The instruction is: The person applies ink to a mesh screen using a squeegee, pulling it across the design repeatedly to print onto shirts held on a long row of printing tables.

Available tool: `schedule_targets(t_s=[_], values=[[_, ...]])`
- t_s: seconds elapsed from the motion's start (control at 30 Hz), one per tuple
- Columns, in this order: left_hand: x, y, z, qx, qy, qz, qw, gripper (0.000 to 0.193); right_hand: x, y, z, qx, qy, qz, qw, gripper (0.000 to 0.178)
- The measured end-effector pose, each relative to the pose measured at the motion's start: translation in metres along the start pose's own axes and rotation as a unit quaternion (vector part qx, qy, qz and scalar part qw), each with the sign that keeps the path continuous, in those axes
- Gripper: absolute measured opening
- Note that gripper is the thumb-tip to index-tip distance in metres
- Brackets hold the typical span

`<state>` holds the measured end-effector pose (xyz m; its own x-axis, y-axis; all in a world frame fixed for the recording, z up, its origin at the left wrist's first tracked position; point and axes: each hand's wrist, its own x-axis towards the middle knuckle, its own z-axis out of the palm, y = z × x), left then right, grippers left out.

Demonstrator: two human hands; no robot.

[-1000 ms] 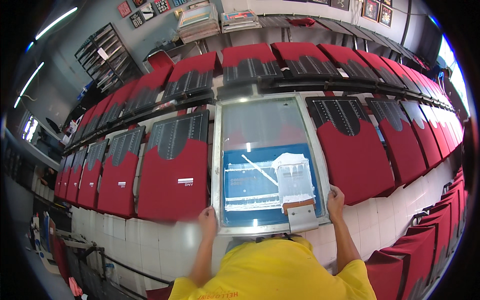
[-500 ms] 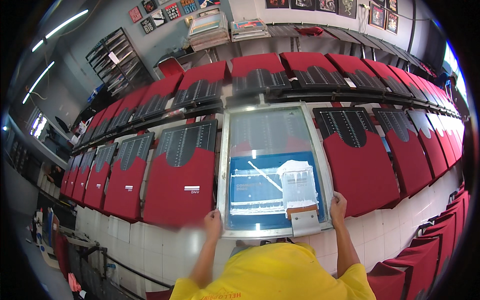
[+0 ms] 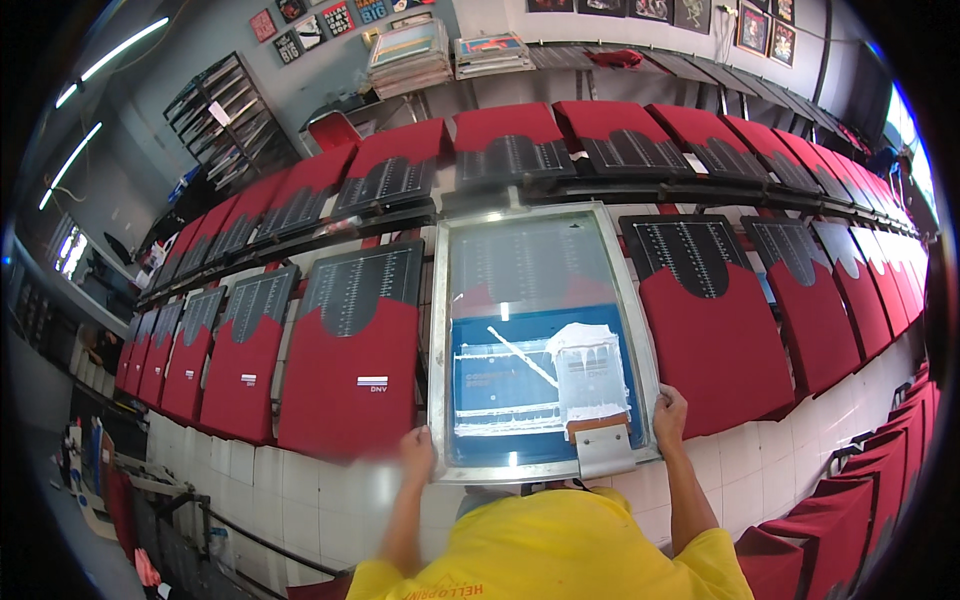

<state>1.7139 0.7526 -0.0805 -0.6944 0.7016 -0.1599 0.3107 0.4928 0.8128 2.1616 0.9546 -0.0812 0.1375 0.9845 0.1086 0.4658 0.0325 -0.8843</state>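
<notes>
I am watching the screen spanning the space between the left hand and the right hand and stretching ahead of them, its metal frame enclosing mesh, see-through farther off, blue nearer, with white ink streaking the blue. A squeegee is resting just inward of the right hand. Both hands are curling narrowly around the frame's sides at its near end

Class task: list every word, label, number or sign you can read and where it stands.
Wording not copied; it stands on:
Framed screen: faint letters, too blurred.
Red cloth left of it: letters under stripes.
Black boards: white ruler marks, any numbers too small.
Yellow shirt: orange letters, upside down.
Wall posters: lettering on some.
</notes>
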Motion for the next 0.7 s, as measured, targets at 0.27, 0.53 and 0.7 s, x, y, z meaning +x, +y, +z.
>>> schedule_targets(t_s=[0.27, 0.53, 0.7], values=[[0.002, 0.003, 0.002, 0.072, 0.019, 0.044, 0.996, 0.034, -0.002, 0.006, 0.006, -0.029, 0.016, -0.026, 0.999, 0.024], [0.008, -0.009, -0.001, 0.03, 0.024, 0.083, 0.996, 0.033, -0.003, -0.012, 0.002, -0.068, 0.008, -0.068, 0.995, 0.03], [-0.023, 0.027, 0.004, -0.016, 0.152, 0.219, 0.964, 0.025, -0.028, -0.053, -0.022, -0.141, -0.059, -0.193, 0.969, 0.046]])
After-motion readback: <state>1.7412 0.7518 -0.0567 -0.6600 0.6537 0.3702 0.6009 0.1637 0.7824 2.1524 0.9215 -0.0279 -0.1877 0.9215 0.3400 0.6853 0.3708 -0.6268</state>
